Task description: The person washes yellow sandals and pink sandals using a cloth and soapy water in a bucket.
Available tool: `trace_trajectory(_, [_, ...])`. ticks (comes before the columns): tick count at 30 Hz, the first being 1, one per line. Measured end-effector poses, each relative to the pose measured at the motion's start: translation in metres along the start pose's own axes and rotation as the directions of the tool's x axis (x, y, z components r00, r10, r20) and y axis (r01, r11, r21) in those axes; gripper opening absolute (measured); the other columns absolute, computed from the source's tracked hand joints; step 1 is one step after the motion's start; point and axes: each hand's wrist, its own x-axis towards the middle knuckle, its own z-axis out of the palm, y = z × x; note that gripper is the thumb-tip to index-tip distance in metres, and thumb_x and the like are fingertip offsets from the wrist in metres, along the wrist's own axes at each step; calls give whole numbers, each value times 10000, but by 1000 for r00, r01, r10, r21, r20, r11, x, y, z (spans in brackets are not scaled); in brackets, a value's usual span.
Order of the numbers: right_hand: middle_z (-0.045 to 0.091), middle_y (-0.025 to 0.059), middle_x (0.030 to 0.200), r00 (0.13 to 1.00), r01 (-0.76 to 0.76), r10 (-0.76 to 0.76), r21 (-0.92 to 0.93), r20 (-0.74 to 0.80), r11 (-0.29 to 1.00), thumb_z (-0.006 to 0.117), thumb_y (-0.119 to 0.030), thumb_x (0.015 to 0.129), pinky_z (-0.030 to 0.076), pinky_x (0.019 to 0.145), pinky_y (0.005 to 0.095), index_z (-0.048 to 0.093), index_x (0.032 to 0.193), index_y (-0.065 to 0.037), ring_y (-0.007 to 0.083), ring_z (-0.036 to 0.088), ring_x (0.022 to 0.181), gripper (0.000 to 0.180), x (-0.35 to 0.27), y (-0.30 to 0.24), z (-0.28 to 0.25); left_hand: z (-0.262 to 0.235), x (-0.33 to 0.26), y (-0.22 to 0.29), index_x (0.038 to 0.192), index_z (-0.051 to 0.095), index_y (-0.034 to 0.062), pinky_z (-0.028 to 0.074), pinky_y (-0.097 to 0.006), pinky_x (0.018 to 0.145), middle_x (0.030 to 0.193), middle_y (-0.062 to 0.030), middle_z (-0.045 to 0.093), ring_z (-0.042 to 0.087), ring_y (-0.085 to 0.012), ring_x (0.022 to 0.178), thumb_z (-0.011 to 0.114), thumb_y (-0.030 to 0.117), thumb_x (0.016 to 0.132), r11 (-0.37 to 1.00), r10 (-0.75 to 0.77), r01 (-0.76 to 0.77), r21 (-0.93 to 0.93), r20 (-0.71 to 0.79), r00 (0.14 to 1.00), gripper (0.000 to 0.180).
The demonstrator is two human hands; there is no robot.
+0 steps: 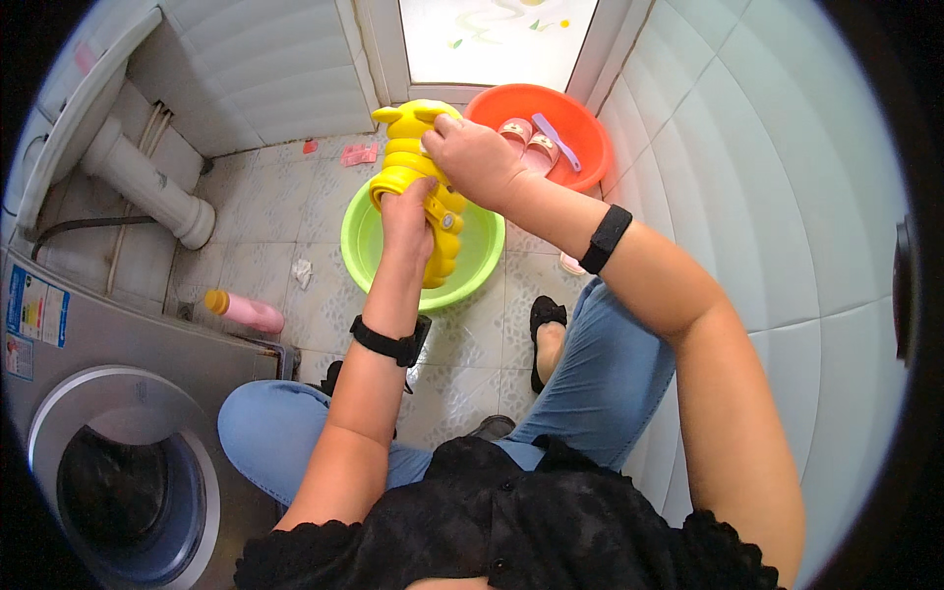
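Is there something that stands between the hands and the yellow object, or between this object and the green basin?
Nothing visible does: the left hand grips the yellow object, and the right hand is against it near its far end. It reaches over the green basin, though what lies directly beneath it is hidden.

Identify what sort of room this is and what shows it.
Probably a bathroom that doubles as a laundry area: a silver-grey front-loading washing machine with a round door, a white pedestal washbasin and large pale wall tiles all suggest it.
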Motion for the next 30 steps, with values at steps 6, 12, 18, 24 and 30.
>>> trace_trajectory(6, [588, 102, 881, 981, 106, -114, -57, -154, 993, 617, -105, 767, 534, 722, 327, 563, 875, -56, 248, 641, 863, 130, 5, 3, 0, 3, -6, -23, 1057, 640, -21, 510, -349, 792, 1011, -126, 693, 675, -276, 927, 687, 88, 823, 740, 237, -273, 614, 142, 961, 263])
trace_trajectory(12, [597, 69, 876, 999, -52, 49, -133, -22, 990, 630, -130, 763, 538, 691, 309, 603, 866, -82, 224, 640, 858, 116, 14, 11, -11, 11, -16, -40, 1052, 629, -47, 485, -422, 837, 1011, -229, 676, 646, -375, 978, 739, 132, 785, 573, 214, -343, 744, 269, 939, 339])
trace_trajectory(18, [574, 51, 886, 985, 126, -133, -72, -107, 989, 620, -120, 770, 529, 659, 297, 592, 873, -94, 210, 636, 861, 110, 1, 2, -16, 3, 10, 2, 1161, 576, -13, 512, -361, 817, 1093, -126, 661, 657, -250, 974, 674, 14, 827, 901, 145, -98, 423, -81, 986, 349])
trace_trajectory(24, [556, 44, 898, 971, 221, -223, -29, -86, 975, 604, -123, 766, 520, 685, 319, 580, 882, -91, 213, 610, 878, 123, -5, 18, -11, -12, 16, 22, 1104, 596, 8, 508, -322, 746, 1039, -65, 662, 651, -187, 888, 667, 54, 857, 897, 256, -218, 384, -48, 966, 261])
trace_trajectory(30, [609, 28, 904, 972, 113, -144, -168, -185, 979, 614, -180, 763, 510, 726, 356, 617, 853, -112, 201, 628, 863, 113, 15, 23, -15, 3, -2, -24, 1057, 634, -16, 509, -362, 788, 1000, -117, 695, 673, -253, 904, 710, 105, 802, 429, 326, -393, 813, 266, 907, 292])
